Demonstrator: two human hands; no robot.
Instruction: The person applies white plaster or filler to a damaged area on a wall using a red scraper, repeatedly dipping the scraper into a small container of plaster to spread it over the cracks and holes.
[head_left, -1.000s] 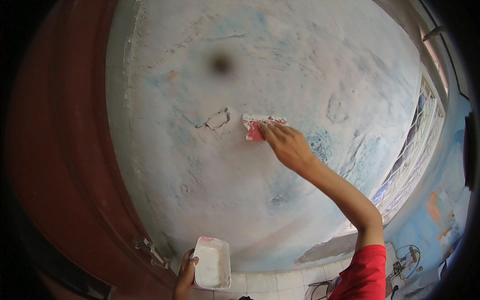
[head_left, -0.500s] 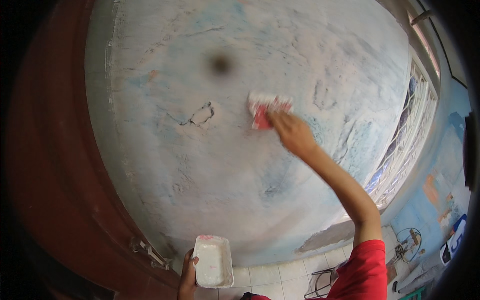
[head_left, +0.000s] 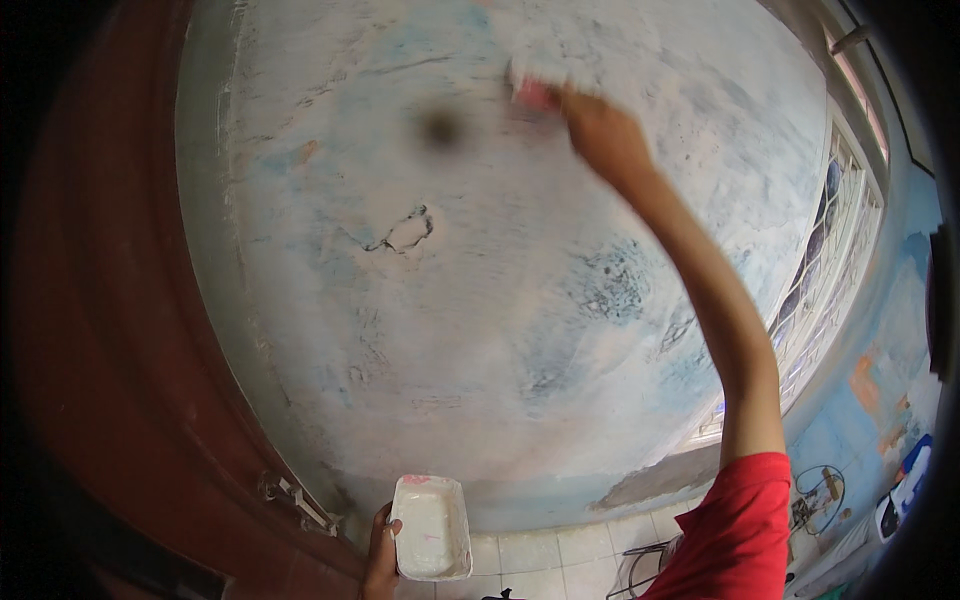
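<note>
The patchy white, pale blue and pinkish plaster wall (head_left: 470,350) fills the middle of the view. Its left edge runs beside a large reddish-brown door (head_left: 100,260); toward its right edge stands a white window with a lattice grille (head_left: 815,300). At its foot lies a floor of pale square tiles (head_left: 530,550). The bare right arm (head_left: 715,290), in a short red sleeve (head_left: 735,520), rises in front of the wall's right portion, bent at the elbow.

A white rectangular tray with rounded corners (head_left: 463,530) is held low in the view, open side up. Whitish paste (head_left: 428,515) lies inside; pink smears mark the far rim. The left hand (head_left: 380,550) has its grip closed on the tray's left side, thumb at the rim, remaining fingers mostly hidden. The tray extends rightward from this grip.

The right hand (head_left: 605,135) is raised at the upper wall, its grip clenched on a flat pinkish-red scraper with a whitish edge (head_left: 533,93). The scraper projects leftward from the fingers; blur prevents confirming contact with the wall. Open wall face extends left of the scraper toward the door and below it toward the tiles. A small dark-outlined cracked patch (head_left: 405,235) sits below and left of the scraper, well apart.
</note>
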